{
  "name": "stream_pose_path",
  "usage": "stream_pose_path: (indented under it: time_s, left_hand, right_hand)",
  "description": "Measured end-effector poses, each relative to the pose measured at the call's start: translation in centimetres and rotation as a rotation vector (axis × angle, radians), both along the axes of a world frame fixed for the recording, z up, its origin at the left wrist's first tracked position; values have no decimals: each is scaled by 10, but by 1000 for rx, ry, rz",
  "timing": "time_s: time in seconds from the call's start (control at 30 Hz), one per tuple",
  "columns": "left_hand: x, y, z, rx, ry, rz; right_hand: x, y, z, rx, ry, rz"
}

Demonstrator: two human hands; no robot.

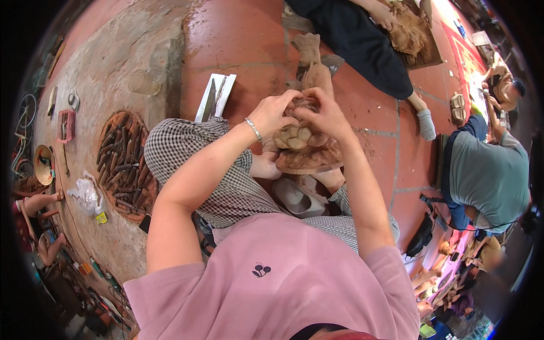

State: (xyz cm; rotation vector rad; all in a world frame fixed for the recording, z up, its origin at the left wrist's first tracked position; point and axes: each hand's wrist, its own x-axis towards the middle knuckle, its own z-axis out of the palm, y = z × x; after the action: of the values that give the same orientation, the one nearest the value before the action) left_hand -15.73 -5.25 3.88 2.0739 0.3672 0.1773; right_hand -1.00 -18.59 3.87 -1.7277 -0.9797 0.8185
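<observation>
A brown carved wooden sculpture (294, 139) rests on the floor between my feet, with rounded, fruit-like shapes on its near part. Its slimmer end reaches away from me. My left hand (276, 114), with a bracelet at the wrist, is bent over the carving from the left, fingers curled in. From the right, my right hand (330, 118) curls over the same spot, its fingertips close to those of the left. Anything between the fingers is too small or hidden to make out.
To the left, a round basket (127, 161) holds many wooden-handled tools. A white tray (224, 90) with a blade lies past my left knee. Ahead, a person in dark trousers (362, 51) sits by another carving (411, 34). Someone in a grey-green shirt (487, 164) sits at right.
</observation>
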Motion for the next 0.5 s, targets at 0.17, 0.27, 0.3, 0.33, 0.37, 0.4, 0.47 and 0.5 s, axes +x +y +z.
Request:
stream_pose_path:
  time_s: [0.17,0.27,0.3,0.33,0.37,0.4,0.47,0.5]
  left_hand:
    - [-8,-6,-32,-163,-146,136]
    - [-13,-14,-45,-407,-110,235]
    - [-12,-16,-47,-479,-78,259]
    - [-10,-17,-47,-509,-89,298]
    - [-7,-19,-46,-538,-99,338]
    - [-4,-21,-45,-566,-110,377]
    - [5,-24,-44,-581,-125,388]
    - [7,-24,-42,-588,-133,396]
  right_hand:
    - [17,-36,-19,19,134,-365]
    - [0,-52,-40,113,-98,-542]
    - [-6,-53,-44,151,-185,-598]
    - [-11,-50,-42,179,-274,-595]
    - [-11,-49,-42,167,-305,-581]
    - [-10,-48,-42,154,-335,-567]
    - [-11,-46,-36,137,-319,-560]
    - [-12,-46,-36,137,-319,-557]
